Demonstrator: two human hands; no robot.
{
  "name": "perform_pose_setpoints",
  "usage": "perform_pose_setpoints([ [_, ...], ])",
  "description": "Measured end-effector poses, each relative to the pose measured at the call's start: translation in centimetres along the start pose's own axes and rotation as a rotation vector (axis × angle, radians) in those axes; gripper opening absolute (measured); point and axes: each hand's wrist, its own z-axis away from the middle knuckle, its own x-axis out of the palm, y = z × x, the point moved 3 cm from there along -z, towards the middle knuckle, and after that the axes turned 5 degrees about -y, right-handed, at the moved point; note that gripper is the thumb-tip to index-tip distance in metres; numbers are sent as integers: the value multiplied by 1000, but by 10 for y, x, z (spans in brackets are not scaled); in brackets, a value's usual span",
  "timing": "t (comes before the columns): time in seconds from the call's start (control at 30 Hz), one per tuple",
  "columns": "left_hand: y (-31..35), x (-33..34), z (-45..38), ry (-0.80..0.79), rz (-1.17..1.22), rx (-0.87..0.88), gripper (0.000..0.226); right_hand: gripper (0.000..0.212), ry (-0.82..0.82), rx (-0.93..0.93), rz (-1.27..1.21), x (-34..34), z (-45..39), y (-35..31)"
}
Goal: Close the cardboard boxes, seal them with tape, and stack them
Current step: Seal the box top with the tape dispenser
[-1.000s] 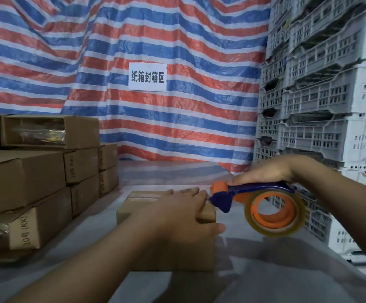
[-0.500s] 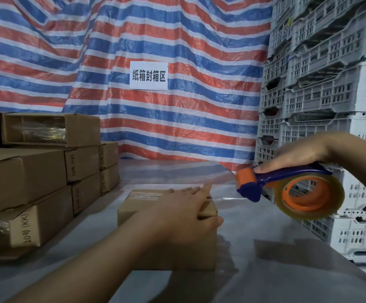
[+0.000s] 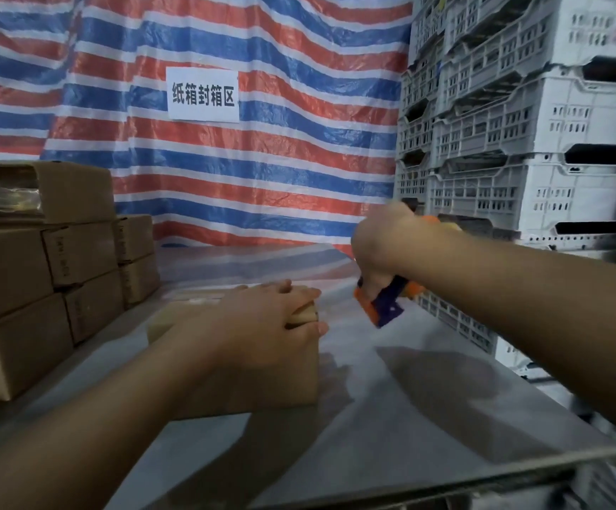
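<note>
At the far left, stacked cardboard boxes [image 3: 23, 266] are sitting in tiers on the table [image 3: 391, 417], some with printed lettering on their ends and the topmost one showing shiny tape across its face. Just right of that pile, the single cardboard box [image 3: 262, 380] being worked on is standing on the table's grey surface, well apart from the stack and close to the person. The left hand [image 3: 273, 322] is lying flat over the near right corner of this box's top, fingers stretched forward and pressing down on the closed flaps, the thumb reaching along the upper right edge; it is gripping nothing, only pushing. Behind, a red, white and blue striped tarp [image 3: 262, 160] is hanging as a backdrop, with a white paper sign [image 3: 203, 95] bearing black characters fixed to it. Further right, the right hand [image 3: 384, 248] is raised above the table, clear of the box, and is clenching the handle of a blue and orange tape dispenser [image 3: 385, 301], whose head is pointing down and toward the viewer; the hand and tool are blurring with motion. At the far right, white slotted plastic crates [image 3: 520, 141] are rising in a tall stack beside the table.
</note>
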Motion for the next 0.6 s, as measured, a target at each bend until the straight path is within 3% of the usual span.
perform_pose_setpoints([
  [0.07,0,0,4,7,-32,2,63,45,27,36,102,23,-3,-1],
  [0.3,-4,4,6,56,0,-12,64,65,316,256,-364,85,-1,19],
  [0.6,-5,8,-1,92,-2,25,62,63,235,293,-518,137,14,-30],
])
